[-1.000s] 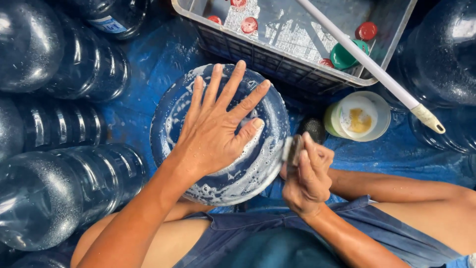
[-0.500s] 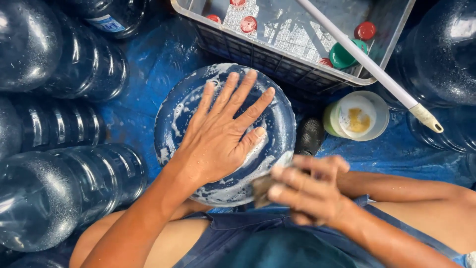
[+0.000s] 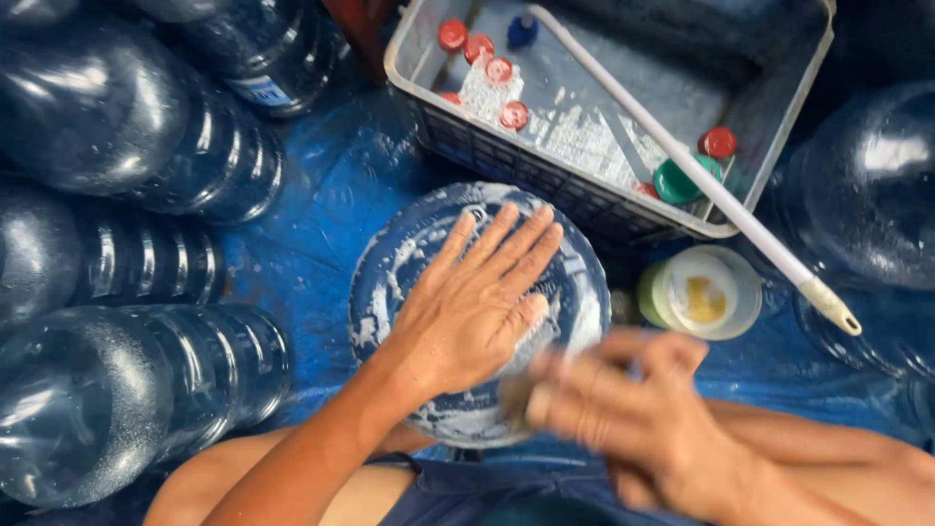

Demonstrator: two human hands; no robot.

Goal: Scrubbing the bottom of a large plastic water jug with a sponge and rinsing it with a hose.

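A large blue water jug (image 3: 409, 263) stands upside down between my knees, its round base covered in white soap foam. My left hand (image 3: 472, 307) lies flat on that base, fingers spread and pointing up-right. My right hand (image 3: 623, 404) is blurred with motion at the jug's lower right edge, fingers closed around a small scrubbing pad (image 3: 514, 394) that is mostly hidden.
Several big blue water jugs (image 3: 107, 399) lie on their sides at the left, more at the right (image 3: 867, 195). A grey plastic basket (image 3: 623, 209) holds red and green caps and a long white-handled brush (image 3: 682, 166). A small tub of yellow soap (image 3: 706, 292) sits on the blue tarp.
My right hand swept from the jug's right side down and left across its lower edge. My left hand stayed flat on the base while the view shifted slightly.
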